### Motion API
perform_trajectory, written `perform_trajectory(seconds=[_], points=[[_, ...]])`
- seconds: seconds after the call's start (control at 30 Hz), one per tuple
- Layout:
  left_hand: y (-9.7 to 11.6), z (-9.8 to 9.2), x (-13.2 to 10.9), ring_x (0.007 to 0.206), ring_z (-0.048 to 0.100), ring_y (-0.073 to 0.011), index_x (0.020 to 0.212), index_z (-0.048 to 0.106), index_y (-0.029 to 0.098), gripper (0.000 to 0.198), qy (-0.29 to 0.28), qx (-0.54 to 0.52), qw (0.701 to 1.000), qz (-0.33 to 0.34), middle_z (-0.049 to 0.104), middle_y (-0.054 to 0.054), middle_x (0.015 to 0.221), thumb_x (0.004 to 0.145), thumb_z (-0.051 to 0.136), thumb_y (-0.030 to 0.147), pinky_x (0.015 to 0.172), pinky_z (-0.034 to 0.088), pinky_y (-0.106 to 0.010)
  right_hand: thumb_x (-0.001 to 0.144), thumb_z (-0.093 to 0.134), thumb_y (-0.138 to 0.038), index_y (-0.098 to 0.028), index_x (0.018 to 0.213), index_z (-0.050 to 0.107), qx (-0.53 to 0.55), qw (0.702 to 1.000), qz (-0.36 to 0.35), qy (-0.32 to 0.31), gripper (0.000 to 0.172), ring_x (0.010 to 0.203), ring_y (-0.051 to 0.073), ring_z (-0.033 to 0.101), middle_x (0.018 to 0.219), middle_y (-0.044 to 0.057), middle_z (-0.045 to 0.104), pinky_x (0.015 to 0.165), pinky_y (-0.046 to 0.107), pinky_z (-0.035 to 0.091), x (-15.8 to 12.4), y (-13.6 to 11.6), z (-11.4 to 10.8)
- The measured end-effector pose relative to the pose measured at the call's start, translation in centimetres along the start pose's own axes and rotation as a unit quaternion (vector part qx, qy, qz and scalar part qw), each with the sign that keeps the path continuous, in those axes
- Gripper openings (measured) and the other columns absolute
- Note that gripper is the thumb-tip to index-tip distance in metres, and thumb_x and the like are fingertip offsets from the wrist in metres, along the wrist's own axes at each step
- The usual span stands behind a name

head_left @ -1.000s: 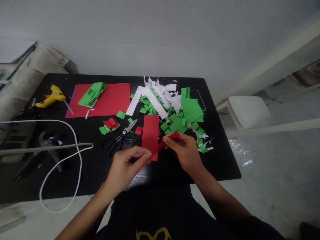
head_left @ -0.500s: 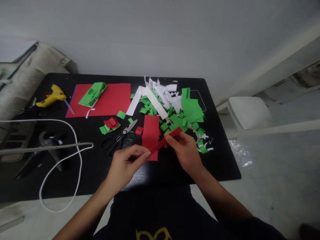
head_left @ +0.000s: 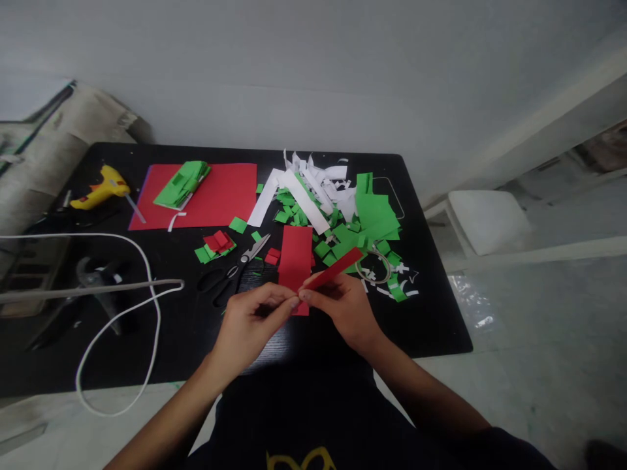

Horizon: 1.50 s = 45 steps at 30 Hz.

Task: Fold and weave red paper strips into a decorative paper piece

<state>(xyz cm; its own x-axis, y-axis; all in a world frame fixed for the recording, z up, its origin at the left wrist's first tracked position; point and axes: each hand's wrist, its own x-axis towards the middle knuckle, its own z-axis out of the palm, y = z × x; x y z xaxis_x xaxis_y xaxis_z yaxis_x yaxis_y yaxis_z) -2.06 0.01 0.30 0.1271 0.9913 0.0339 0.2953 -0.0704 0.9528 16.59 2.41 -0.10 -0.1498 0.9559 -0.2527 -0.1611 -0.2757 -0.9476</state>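
Between my two hands is a narrow red paper strip (head_left: 337, 269), slanting up to the right. My left hand (head_left: 262, 313) pinches its lower left end, fingertips closed. Thumb and fingers of my right hand (head_left: 343, 307) grip the strip close beside, nearly touching the left fingertips. Below the hands lies a wider red paper piece (head_left: 296, 254) on the black table (head_left: 186, 352). Black-handled scissors (head_left: 240, 264) rest partly open just left of it. A small pile of red and green paper pieces (head_left: 218, 245) lies farther left.
Green paper cuttings (head_left: 375, 219) and white paper strips (head_left: 313, 183) heap behind my hands. A red sheet (head_left: 230, 189) carries folded green paper (head_left: 183, 184). A yellow glue gun (head_left: 105, 186), pliers (head_left: 95, 281) and a looping white cable (head_left: 157, 326) occupy the left side. A tape ring (head_left: 388, 264) lies right.
My right hand has slid left and down along the red strip towards my left fingertips. More of the strip now sticks out beyond the right hand. The left hand stays almost in place.
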Motion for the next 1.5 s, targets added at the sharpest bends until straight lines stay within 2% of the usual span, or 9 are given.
perform_trajectory(seconds=[0.17, 0.3, 0.57, 0.73, 0.87, 1.07, 1.27, 1.4, 1.5], points=[[-0.5, -0.3, -0.4, 0.062, 0.072, -0.0108, 0.086, 0.079, 0.019, 0.012, 0.0, 0.008, 1.0, -0.013, 0.078, 0.001, 0.073, 0.093, 0.072, 0.026, 0.06, 0.054, -0.017, 0.066, 0.097, -0.032, -0.024, 0.08, 0.082, 0.018, 0.998, -0.006, 0.057, 0.022, 0.077, 0.019, 0.075, 0.081, 0.0, 0.081, 0.087, 0.037, 0.063, 0.3, -0.4, -0.5], [-0.7, -0.6, -0.6, 0.063, 0.073, -0.0116, 0.085, 0.079, 0.019, 0.012, 0.003, -0.007, 1.0, -0.019, 0.078, 0.0, 0.071, 0.092, 0.073, 0.026, 0.06, 0.055, -0.017, 0.066, 0.097, -0.033, -0.024, 0.082, 0.082, 0.025, 0.996, -0.018, 0.08, 0.024, 0.076, 0.019, 0.074, 0.083, 0.0, 0.081, 0.083, 0.038, 0.064, 0.8, -0.5, -1.4], [-1.0, -0.9, -0.8, 0.064, 0.073, -0.0125, 0.083, 0.078, 0.019, 0.013, 0.011, -0.008, 1.0, -0.028, 0.077, 0.0, 0.071, 0.092, 0.073, 0.027, 0.062, 0.056, -0.019, 0.069, 0.095, -0.031, -0.026, 0.084, 0.082, 0.021, 0.995, -0.035, 0.087, 0.02, 0.077, 0.02, 0.074, 0.084, 0.0, 0.081, 0.079, 0.037, 0.065, 1.1, -0.3, -2.1], [-1.2, -1.4, -0.8, 0.068, 0.073, -0.0128, 0.088, 0.077, 0.02, 0.011, -0.021, 0.013, 0.999, -0.02, 0.077, 0.0, 0.075, 0.093, 0.071, 0.027, 0.066, 0.056, -0.02, 0.068, 0.095, -0.032, -0.023, 0.087, 0.08, 0.02, 0.997, -0.015, 0.079, 0.026, 0.08, 0.02, 0.075, 0.088, 0.001, 0.081, 0.081, 0.037, 0.065, 0.9, -0.5, -1.9], [-1.0, -0.8, -0.4, 0.074, 0.074, -0.0145, 0.097, 0.078, 0.02, 0.012, -0.045, 0.013, 0.999, -0.01, 0.079, -0.001, 0.083, 0.094, 0.071, 0.029, 0.071, 0.057, -0.023, 0.066, 0.096, -0.03, -0.023, 0.089, 0.079, 0.012, 0.999, -0.001, 0.042, 0.029, 0.082, 0.02, 0.077, 0.086, 0.001, 0.081, 0.084, 0.036, 0.064, 0.5, -0.3, -1.1], [-1.1, 0.2, 0.0, 0.072, 0.07, -0.0141, 0.09, 0.076, 0.019, 0.019, -0.046, 0.023, 0.999, 0.003, 0.076, -0.002, 0.081, 0.099, 0.067, 0.033, 0.068, 0.054, -0.024, 0.067, 0.095, -0.032, -0.023, 0.09, 0.077, 0.017, 1.0, 0.008, 0.007, 0.03, 0.084, 0.021, 0.079, 0.086, 0.001, 0.081, 0.084, 0.037, 0.065, -0.1, 0.3, -0.1], [-1.3, 0.0, -0.2, 0.069, 0.066, -0.0132, 0.086, 0.075, 0.02, 0.018, -0.05, 0.037, 0.998, 0.021, 0.074, 0.0, 0.078, 0.099, 0.068, 0.031, 0.066, 0.05, -0.024, 0.067, 0.095, -0.03, -0.023, 0.09, 0.075, 0.027, 0.998, 0.002, 0.052, 0.031, 0.085, 0.02, 0.078, 0.09, 0.001, 0.081, 0.086, 0.037, 0.064, 0.4, 0.4, -1.2], [-1.4, -0.1, -0.3, 0.068, 0.065, -0.0124, 0.086, 0.076, 0.021, 0.019, -0.079, 0.024, 0.997, 0.008, 0.073, 0.001, 0.076, 0.099, 0.067, 0.031, 0.064, 0.048, -0.023, 0.068, 0.096, -0.029, -0.023, 0.093, 0.075, 0.057, 0.995, -0.015, 0.087, 0.033, 0.085, 0.019, 0.077, 0.088, 0.0, 0.081, 0.087, 0.034, 0.063, 1.3, 0.3, -2.7], [-1.5, 0.1, -0.2, 0.069, 0.065, -0.0124, 0.086, 0.075, 0.021, 0.019, -0.099, 0.019, 0.995, -0.007, 0.073, 0.001, 0.077, 0.099, 0.067, 0.032, 0.066, 0.049, -0.023, 0.068, 0.096, -0.026, -0.023, 0.091, 0.076, 0.076, 0.993, -0.026, 0.092, 0.032, 0.083, 0.018, 0.077, 0.086, -0.001, 0.08, 0.082, 0.031, 0.063, 1.7, 0.3, -3.2]])
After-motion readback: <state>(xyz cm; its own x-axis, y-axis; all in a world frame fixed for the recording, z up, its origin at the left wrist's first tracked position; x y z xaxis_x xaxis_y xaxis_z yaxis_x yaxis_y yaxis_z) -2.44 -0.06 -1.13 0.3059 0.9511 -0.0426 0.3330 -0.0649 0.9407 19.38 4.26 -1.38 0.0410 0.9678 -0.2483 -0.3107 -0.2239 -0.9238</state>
